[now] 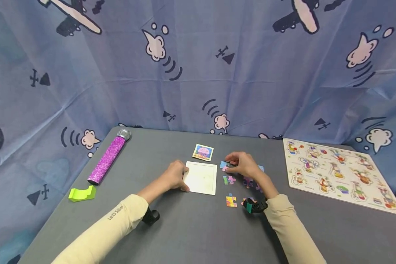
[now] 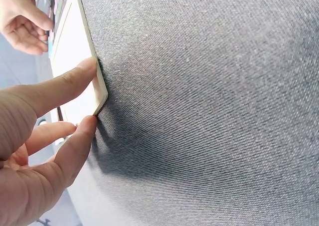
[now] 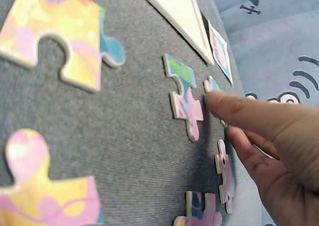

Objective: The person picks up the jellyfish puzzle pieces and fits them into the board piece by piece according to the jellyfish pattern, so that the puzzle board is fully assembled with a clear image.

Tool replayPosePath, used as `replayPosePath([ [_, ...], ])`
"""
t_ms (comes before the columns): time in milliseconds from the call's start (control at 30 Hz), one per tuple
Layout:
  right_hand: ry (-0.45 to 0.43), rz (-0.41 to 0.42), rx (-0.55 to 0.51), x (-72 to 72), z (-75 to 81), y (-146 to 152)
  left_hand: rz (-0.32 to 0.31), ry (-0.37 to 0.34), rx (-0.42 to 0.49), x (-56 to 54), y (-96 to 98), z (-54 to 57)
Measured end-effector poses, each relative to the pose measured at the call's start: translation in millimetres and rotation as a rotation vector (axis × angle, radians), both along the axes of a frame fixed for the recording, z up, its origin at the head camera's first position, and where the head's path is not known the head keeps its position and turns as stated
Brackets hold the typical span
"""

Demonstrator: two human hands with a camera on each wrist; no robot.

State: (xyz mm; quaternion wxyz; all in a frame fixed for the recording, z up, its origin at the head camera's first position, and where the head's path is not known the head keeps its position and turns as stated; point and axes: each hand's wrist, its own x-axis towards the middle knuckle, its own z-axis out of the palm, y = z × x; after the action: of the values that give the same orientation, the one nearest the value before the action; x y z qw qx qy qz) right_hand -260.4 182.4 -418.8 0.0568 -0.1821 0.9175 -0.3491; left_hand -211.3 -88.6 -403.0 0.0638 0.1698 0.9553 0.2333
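Observation:
A square, cream-white puzzle tray point(image 1: 200, 179) with a shallow rim lies flat on the table. Thumb and fingertips of my left hand point(image 1: 176, 176) hold it by its left side, and the left wrist view has them pinching around one corner point(image 2: 102, 94). To the right of the tray, my right hand point(image 1: 246, 165) pinches a blue-and-pink jigsaw piece point(image 1: 223, 165) between thumb and fingers, down at the table surface. The hand partly hides that piece in the right wrist view. Close by are a green-and-pink piece point(image 3: 184, 94) and a yellow piece point(image 1: 231, 201).
Several more pieces, some purple point(image 1: 248, 182), lie under and beside my right forearm. A small jellyfish picture card point(image 1: 202, 152) sits behind the tray. At left are a glittery purple microphone point(image 1: 108, 159) and a lime-green stand point(image 1: 82, 193); at right, a large picture board point(image 1: 341, 176).

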Motion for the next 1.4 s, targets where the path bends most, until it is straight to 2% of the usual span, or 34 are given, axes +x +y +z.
replayPosePath([
  [100,0.010,0.002,0.020,-0.6,-0.9,-0.2,-0.006,-0.004,0.004,-0.8,0.7,-1.5],
  [300,0.045,0.006,-0.034,-4.7,-3.9,1.6,-0.010,0.011,0.011,-0.8,-0.2,-1.5],
  [467,0.031,0.012,-0.100,-6.7,-4.9,3.3,0.012,-0.029,0.055,0.1,-2.9,-0.9],
  [567,0.007,0.022,-0.150,-7.4,-4.2,5.3,-0.001,-0.025,0.074,-2.5,-5.4,-5.0],
  [600,-0.005,0.022,-0.169,-7.7,-4.1,5.9,-0.027,0.013,0.081,-6.1,-7.9,-12.2],
  [700,-0.046,0.039,-0.231,-8.1,-4.4,8.3,-0.044,0.023,0.081,-7.8,-9.3,-15.6],
  [800,-0.107,0.036,-0.278,-7.9,-4.8,10.2,-0.027,0.001,0.097,-6.7,-9.0,-14.2],
  [833,-0.128,0.030,-0.289,-7.4,-5.1,10.8,-0.001,-0.041,0.098,-3.3,-7.0,-7.8],
  [967,-0.177,0.001,-0.316,-4.9,-6.0,12.3,0.036,-0.080,0.101,0.0,-5.1,-3.1],
  [1133,-0.195,-0.006,-0.386,-2.4,-8.0,14.5,0.050,-0.086,0.086,0.6,-4.2,-1.4],
  [1400,-0.211,-0.005,-0.480,0.5,-10.2,16.0,0.037,-0.077,0.086,-0.5,-4.4,-3.0],
])
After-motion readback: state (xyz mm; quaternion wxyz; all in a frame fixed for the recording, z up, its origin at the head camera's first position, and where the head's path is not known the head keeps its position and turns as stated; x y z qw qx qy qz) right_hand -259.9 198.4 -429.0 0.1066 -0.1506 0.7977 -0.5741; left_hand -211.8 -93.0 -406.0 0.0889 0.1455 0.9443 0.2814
